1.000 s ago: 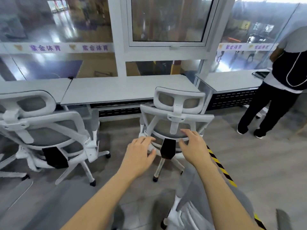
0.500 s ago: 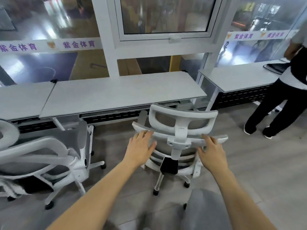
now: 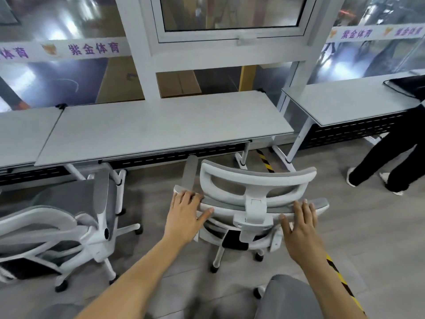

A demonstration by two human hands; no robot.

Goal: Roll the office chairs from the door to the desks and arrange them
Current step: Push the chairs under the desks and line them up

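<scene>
A white-framed office chair with grey mesh (image 3: 253,178) stands with its back to me, just short of the middle grey desk (image 3: 161,127). My left hand (image 3: 186,215) lies on the left end of the backrest's top rim, fingers laid over the edge and thumb stretched along the frame. On the right end of the same rim rests my right hand (image 3: 299,226), its fingers straight. A second white chair (image 3: 99,215) is at the left, turned sideways by the desk's legs.
The grey seat of a third chair (image 3: 287,295) sits at the bottom edge near my right arm. A person in black trousers (image 3: 391,157) stands by the right desk (image 3: 345,102). Yellow-black floor tape (image 3: 264,160) runs under the desks.
The chair has rolled forward toward the middle desk with both hands on its backrest. My hands have spread apart to the rim's two ends, and the view has closed in on the desks.
</scene>
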